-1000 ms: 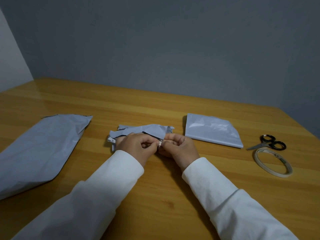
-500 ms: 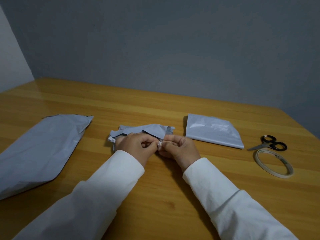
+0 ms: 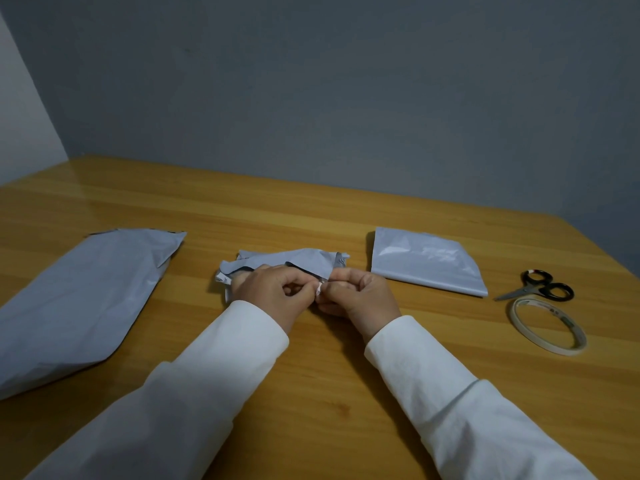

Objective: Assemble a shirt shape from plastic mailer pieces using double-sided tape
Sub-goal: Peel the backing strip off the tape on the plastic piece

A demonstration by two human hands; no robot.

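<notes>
A crumpled grey mailer piece lies at the table's middle, partly hidden behind my hands. My left hand and my right hand meet just in front of it, fingertips together, both pinching a tiny white bit of tape. A long grey mailer piece lies flat at the left. A smaller folded grey piece lies to the right of the hands. The roll of double-sided tape rests flat at the far right.
Black-handled scissors lie just behind the tape roll near the table's right edge. The wooden table meets a grey wall at the back. White sleeves cover both forearms.
Both hands stay pressed together on the bit of tape; the fingers shift only slightly. Nothing else on the table has moved.
</notes>
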